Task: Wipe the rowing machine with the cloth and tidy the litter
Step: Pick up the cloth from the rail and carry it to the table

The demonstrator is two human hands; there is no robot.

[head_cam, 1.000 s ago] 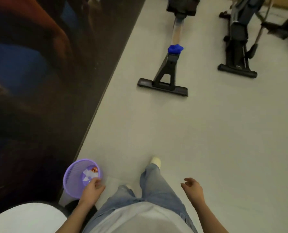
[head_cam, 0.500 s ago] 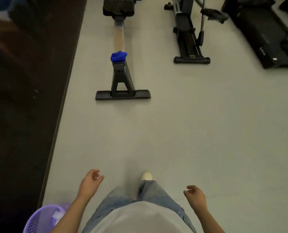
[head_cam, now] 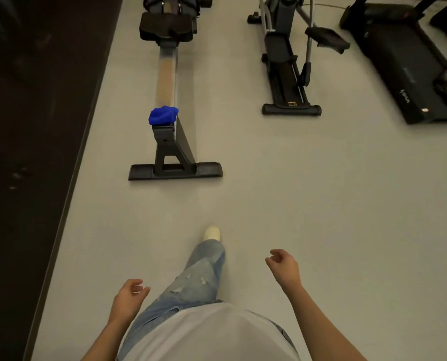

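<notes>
Both hands hang empty, fingers loosely curled round nothing: the left hand (head_cam: 128, 298) low by the hip, the right hand (head_cam: 284, 269) a little further forward. The purple basket that sat under the left arm half a second ago has dropped out of view. The rowing machine (head_cam: 167, 74) now stands nearer, and a leg in jeans strides toward it, pale shoe (head_cam: 212, 233) leading. The blue cloth (head_cam: 163, 115) lies bunched on the near end of the rail, just above the rear stand and well apart from both hands.

Pale floor (head_cam: 295, 204) runs open between the person and the machine's rear foot (head_cam: 175, 172). A dark strip (head_cam: 34, 126) edges the floor on the left, close along the rower. An elliptical (head_cam: 286, 61) and a treadmill (head_cam: 404, 61) stand to the right, with a bare lane between them and the rower.
</notes>
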